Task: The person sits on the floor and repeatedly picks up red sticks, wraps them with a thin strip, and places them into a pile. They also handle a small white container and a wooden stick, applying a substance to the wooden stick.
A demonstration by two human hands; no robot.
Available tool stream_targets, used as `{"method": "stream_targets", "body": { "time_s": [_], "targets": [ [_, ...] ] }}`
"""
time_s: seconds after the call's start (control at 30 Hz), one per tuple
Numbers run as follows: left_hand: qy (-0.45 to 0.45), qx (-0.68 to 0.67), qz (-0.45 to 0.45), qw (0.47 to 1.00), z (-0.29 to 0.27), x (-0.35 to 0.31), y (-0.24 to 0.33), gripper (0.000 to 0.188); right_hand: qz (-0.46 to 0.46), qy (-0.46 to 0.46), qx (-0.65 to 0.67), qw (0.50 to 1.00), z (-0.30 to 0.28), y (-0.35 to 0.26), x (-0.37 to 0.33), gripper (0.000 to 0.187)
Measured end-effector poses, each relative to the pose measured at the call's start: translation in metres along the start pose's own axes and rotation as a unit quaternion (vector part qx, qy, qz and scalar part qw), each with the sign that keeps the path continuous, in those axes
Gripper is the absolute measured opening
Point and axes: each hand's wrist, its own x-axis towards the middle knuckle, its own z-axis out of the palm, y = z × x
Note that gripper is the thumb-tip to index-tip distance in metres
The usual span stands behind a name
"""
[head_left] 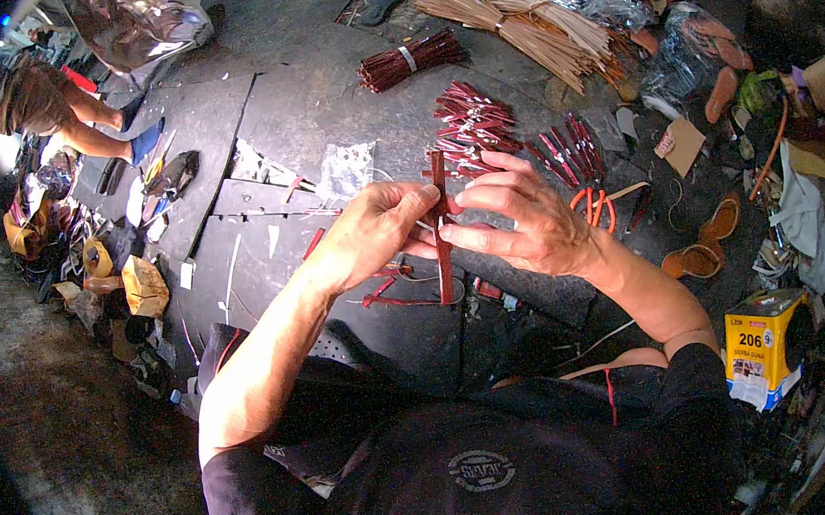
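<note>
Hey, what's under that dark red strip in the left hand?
The left hand and dark floor show past the strip; whatever lies straight beneath it is covered, so I can't tell.

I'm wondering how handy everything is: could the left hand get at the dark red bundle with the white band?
Perhaps, with a stretch: nothing tall seems to block the way to the bundle. But the left hand is busy, pinching a dark red strip.

Between left hand [379, 229] and right hand [524, 218], a strip [446, 279]; lying beyond on the floor [306, 108], a heap of strips [474, 120], with a tied bundle [392, 66] behind-left and a sheaf of sticks [524, 30] behind-right; beside the right elbow [690, 334], a tin [756, 347].
</note>
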Motion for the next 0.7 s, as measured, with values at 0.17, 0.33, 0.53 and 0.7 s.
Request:
{"method": "stream_targets", "body": {
  "time_s": [0.17,0.33,0.53,0.7],
  "targets": [
    [-0.007,0.005,-0.026,1.000,0.0035,-0.0028,0.0047,0.042,0.007,0.014,-0.001,1.000,0.0009,0.0010,0.0003,0.038],
    [-0.033,0.001,-0.021,0.999,0.0007,-0.0009,0.0028,0.037,0.035,0.019,0.020,0.999,0.0028,0.0017,0.0022,0.038],
    [-0.047,-0.006,-0.015,0.999,-0.0008,0.0003,-0.0024,0.038,0.028,0.010,0.023,0.999,0.0019,0.0051,-0.0001,0.037],
    [-0.025,-0.004,-0.030,0.999,-0.0004,-0.0011,0.0025,0.041,0.021,0.014,0.027,0.999,0.0018,0.0009,0.0006,0.039]
  ]
}}
